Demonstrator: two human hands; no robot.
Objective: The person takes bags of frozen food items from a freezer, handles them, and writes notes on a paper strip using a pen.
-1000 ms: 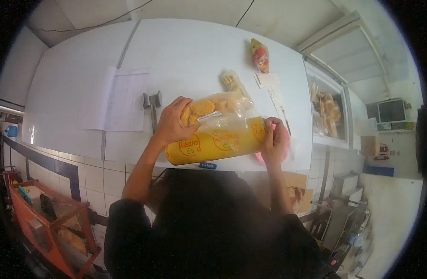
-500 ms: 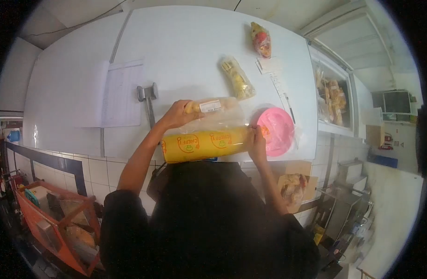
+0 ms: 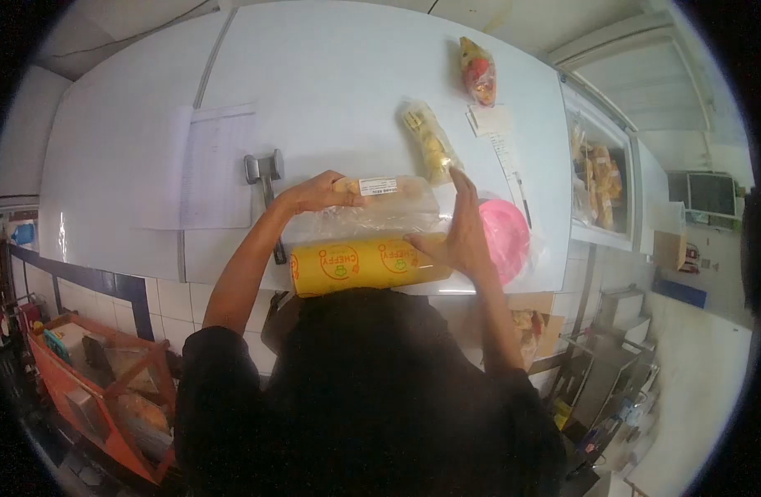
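Your left hand (image 3: 318,192) is closed around the left end of a food packet (image 3: 401,194), with the fingers curled in and yellowish food showing just beside them. A white label (image 3: 378,186) faces up on the packet. Your right hand (image 3: 463,240) is open, its thumb spread wide from the raised fingers. The thumb reaches over the yellow roll (image 3: 356,265) near its right end; you can't tell from this view whether it presses on it. The fingers point toward the far side of the table (image 3: 314,91), at the right end of the packet.

The roll lies crosswise at the near edge, close in front of your body, with its red printing showing. Clear film (image 3: 360,222) spreads between the roll and the packet.

To your left, a metal mallet (image 3: 264,168) lies with its handle running behind your left forearm, and open papers (image 3: 219,170) lie beyond it. Just past your right fingers is a bag of yellow food (image 3: 431,145), and farther off lies a bag with red contents (image 3: 478,76). A pink plate (image 3: 505,238) sits just right of your right hand, near a pen (image 3: 525,195) and paper slips (image 3: 490,123).
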